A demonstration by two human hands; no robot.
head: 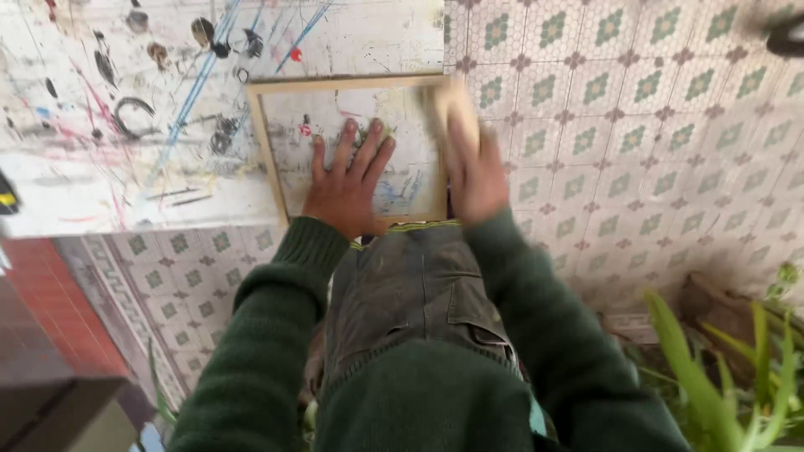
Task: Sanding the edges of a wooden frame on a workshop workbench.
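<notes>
Wooden frame (268, 159) — one — under flat left hand (347, 188); right hand (473, 172) grips one block (452, 105).

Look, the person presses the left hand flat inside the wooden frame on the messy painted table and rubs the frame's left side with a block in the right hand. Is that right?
Not quite. The head view shows the right hand rubbing its pale block on the right side of the wooden frame, not the left. The left hand does lie flat inside the frame, on the paint-marked table.
</notes>
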